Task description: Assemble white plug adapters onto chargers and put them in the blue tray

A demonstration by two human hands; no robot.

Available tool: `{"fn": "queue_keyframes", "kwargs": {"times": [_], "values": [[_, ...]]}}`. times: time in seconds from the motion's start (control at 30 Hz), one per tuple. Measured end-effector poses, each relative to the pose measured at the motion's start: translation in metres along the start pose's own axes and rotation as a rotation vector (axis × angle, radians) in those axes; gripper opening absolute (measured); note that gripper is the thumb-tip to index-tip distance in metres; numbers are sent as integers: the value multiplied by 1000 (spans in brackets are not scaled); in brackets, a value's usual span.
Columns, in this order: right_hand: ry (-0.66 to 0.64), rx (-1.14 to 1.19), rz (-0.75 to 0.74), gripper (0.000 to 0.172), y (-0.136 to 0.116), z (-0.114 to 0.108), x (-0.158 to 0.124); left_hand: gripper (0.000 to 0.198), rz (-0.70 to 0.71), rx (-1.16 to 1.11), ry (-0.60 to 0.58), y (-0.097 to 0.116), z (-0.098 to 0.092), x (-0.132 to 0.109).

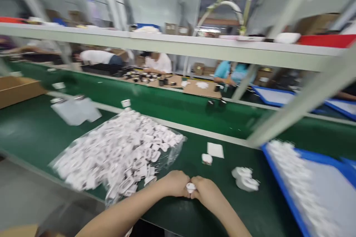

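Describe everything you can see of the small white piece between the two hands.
The small white piece is gripped between the fingers of the left hand and the right hand, which hide its sides. The part that shows looks rounded and may be plastic; finer detail is too small to make out. It is over the near part of the green work surface; whether it touches that surface cannot be told.

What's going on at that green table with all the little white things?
A person is holding one small white piece with both hands, the left hand and right hand close together above the green table. On the left, a big heap of white pieces lies on clear plastic. On the right, more white pieces line one side of a blue-edged tray.
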State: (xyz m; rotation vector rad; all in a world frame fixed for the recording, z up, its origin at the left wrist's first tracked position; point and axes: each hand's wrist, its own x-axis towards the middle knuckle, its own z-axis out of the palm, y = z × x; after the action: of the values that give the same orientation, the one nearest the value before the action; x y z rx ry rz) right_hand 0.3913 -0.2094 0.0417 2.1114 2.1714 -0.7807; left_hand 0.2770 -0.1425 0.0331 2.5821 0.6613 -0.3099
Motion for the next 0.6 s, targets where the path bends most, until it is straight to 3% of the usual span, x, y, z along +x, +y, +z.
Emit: {"fn": "queue_keyframes", "kwargs": {"times": [0.1,0.2,0.3,0.4,0.5,0.6], "values": [[12,62,197,16,9,4,-33,27,-35,-136,-102,20,22,7],[44,161,411,19,27,6,-78,38,-26,-230,-194,61,39,19],[109,237,528,26,53,7,-112,48,-69,-272,-222,102,45,40],[220,287,601,32,79,5,-120,46,-71,-301,-234,122,42,59],[350,311,663,31,94,5,-112,36,-50,-355,-232,105,28,57],[503,330,739,34,89,9,-101,28,-77,-426,-157,41,10,20]]}}
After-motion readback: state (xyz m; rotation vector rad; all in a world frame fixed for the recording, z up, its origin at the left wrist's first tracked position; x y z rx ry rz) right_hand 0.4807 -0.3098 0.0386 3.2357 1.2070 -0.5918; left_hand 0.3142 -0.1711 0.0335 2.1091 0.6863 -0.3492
